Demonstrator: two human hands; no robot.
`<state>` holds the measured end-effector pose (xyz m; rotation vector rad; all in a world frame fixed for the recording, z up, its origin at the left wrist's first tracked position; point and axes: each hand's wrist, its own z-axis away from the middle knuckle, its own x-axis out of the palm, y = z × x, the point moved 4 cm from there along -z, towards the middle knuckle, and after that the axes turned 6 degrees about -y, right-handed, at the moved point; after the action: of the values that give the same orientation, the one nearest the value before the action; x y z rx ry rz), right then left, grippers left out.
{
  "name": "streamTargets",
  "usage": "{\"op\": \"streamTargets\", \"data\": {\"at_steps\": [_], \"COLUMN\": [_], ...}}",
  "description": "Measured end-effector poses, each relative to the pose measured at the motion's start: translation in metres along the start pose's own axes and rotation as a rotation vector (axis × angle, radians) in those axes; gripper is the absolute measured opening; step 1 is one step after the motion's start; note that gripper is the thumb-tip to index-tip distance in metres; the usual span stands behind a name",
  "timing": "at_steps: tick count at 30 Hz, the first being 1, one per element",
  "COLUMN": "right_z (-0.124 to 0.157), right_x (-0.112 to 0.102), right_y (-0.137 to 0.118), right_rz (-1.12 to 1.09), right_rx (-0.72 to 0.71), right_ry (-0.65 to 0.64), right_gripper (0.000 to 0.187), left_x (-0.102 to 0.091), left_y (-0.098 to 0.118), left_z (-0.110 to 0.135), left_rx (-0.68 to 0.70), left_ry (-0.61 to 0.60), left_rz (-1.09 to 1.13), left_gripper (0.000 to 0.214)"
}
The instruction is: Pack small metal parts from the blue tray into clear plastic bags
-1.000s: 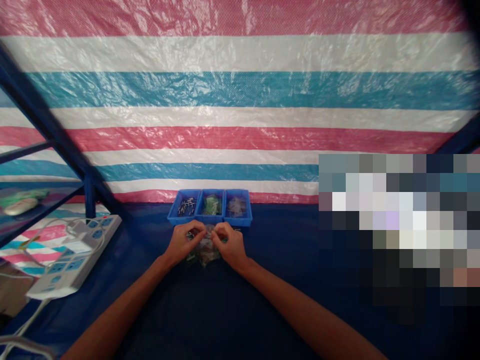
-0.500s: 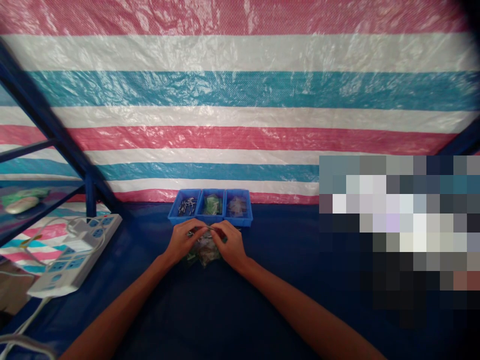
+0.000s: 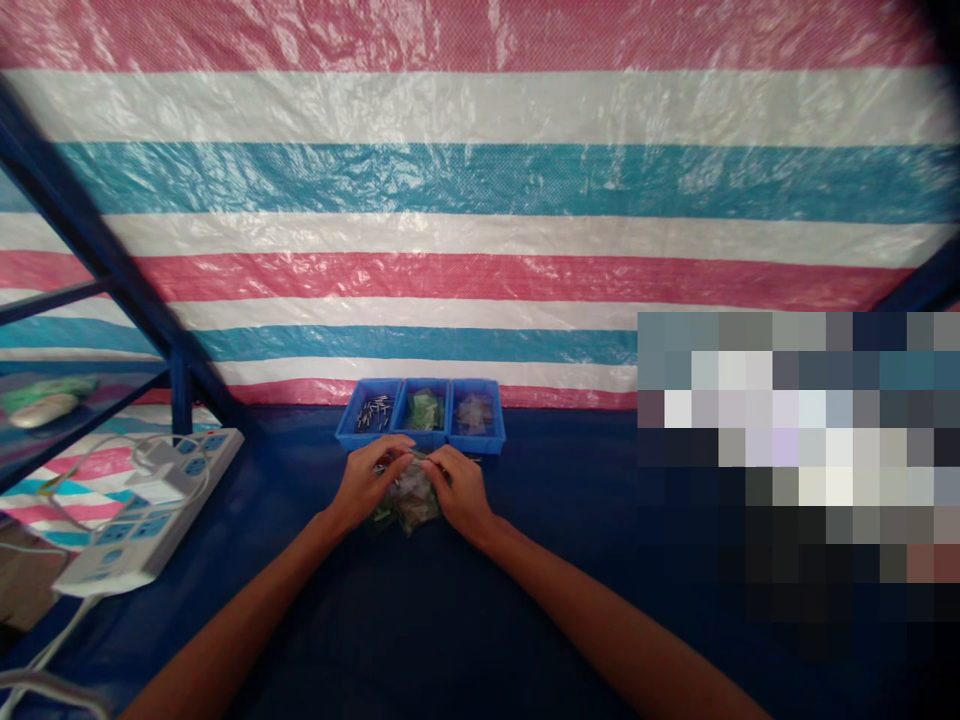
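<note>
My left hand (image 3: pixel 373 482) and my right hand (image 3: pixel 459 487) meet fingertip to fingertip above a small heap. Both are closed in a pinch on a small, thin greyish piece (image 3: pixel 418 455) that spans the gap between them; it is too small to name. Beneath them lies the heap of clear and greenish plastic pieces (image 3: pixel 415 505), partly covered by my fingers. Just beyond, three joined blue bins (image 3: pixel 478 445) stand in a row. Slim metal pins (image 3: pixel 375 412) fill the left one, green pieces (image 3: pixel 424 410) the middle one, and clear brownish pieces (image 3: pixel 475 412) the right one.
A white power strip (image 3: pixel 142 530) with plugs and cables lies at the left on the dark blue table (image 3: pixel 570 480). Behind the bins hangs a striped plastic sheet (image 3: pixel 480 230). A blue metal frame (image 3: pixel 180 385) rises at the left. The right side is pixelated.
The fingertips have shifted slightly, and the gap between my hands looks a little wider. The bins and heap have stayed put.
</note>
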<state>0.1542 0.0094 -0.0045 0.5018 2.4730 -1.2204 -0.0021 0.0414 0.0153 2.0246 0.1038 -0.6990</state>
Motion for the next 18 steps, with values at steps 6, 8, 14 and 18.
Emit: {"op": "streamTargets", "data": {"at_steps": [6, 8, 14, 18], "right_z": [0.0015, 0.0013, 0.0009, 0.0018], "right_x": [-0.0022, -0.0022, -0.0044, -0.0047], "right_y": [0.0018, 0.0015, 0.0038, 0.0020], "right_rz": [-0.065, -0.045, -0.043, -0.003], "right_rx": [0.017, -0.015, -0.009, -0.039], "right_ry": [0.062, 0.067, 0.115, 0.112], "right_gripper": [0.035, 0.026, 0.020, 0.021], "left_x": [0.0036, 0.0048, 0.0028, 0.0037], "left_y": [0.0024, 0.0043, 0.0039, 0.0011], "left_z": [-0.0011, -0.0015, -0.0035, -0.0051], "left_rx": [-0.079, -0.093, -0.136, -0.193], "left_ry": [-0.023, -0.047, -0.041, -0.069], "left_rz": [0.246, 0.274, 0.325, 0.436], "left_gripper": [0.019, 0.019, 0.022, 0.035]}}
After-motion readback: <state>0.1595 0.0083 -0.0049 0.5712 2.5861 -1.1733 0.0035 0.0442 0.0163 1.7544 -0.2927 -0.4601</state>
